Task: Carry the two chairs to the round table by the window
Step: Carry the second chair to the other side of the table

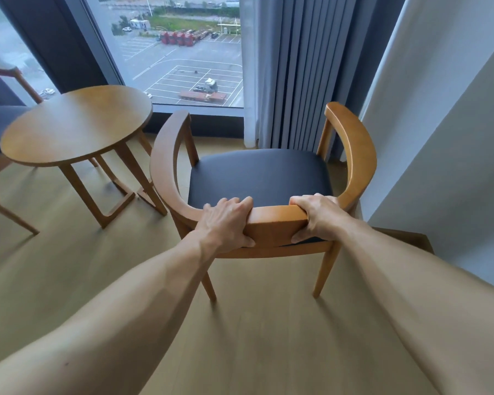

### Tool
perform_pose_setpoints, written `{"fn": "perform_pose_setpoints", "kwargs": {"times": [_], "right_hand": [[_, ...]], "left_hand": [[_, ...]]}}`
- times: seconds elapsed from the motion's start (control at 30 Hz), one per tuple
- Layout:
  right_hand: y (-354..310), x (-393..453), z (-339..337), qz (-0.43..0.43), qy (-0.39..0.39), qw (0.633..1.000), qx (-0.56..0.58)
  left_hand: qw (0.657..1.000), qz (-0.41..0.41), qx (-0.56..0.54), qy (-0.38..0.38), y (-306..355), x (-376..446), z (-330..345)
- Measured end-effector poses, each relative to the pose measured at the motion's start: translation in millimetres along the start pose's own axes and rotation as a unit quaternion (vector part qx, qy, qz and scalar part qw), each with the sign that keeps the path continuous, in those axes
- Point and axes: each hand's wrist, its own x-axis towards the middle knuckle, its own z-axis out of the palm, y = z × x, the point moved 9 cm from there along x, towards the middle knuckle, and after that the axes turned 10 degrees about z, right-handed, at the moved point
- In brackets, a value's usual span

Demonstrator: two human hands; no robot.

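Both hands are wrapped around the curved wooden backrest of the armchair (258, 178): the left hand (226, 223) clasps the rail with fingers over the top and thumb under its rear face, and the right hand (317, 216) grips it the same way a little further along, a short stretch of bare rail between them. The chair sits just to the right of the round table (74, 124), its nearer armrest close to the tabletop's edge but apart from it, its dark seat facing the window (177, 58) behind the table. Whether its front legs rest on the floor I cannot tell; the two rear legs appear to stand on the wood floor (254, 337). On the far left of the table the second chair (0, 121) already stands, half out of view. The job looks nearly finished; what remains is probably settling this chair into place. To do that well, I would keep both grips even so the frame does not twist, turn the seat toward the table, and ease it in with the armrest clear of the tabletop and the legs clear of the table's splayed base. The curtain (297, 67) hangs just right of the table's window side, so watch the far armrest there.
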Motion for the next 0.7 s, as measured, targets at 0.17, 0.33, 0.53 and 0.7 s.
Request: {"fn": "perform_pose_setpoints", "kwargs": {"times": [0.17,0.33,0.53,0.7], "right_hand": [[20,39,-14,-0.03,-0.005,0.999,-0.023],[45,85,-24,-0.047,-0.025,0.997,-0.049],[79,152,-51,-0.036,-0.029,0.993,-0.105],[97,201,-77,-0.048,-0.034,0.992,-0.111]], "left_hand": [[1.0,-0.006,-0.023,0.001,-4,36,4],[0.994,0.008,-0.084,-0.075,-45,61,17],[0.999,0.023,0.044,-0.02,-60,119,10],[0.998,0.0,0.065,0.015,-55,157,8]]}}
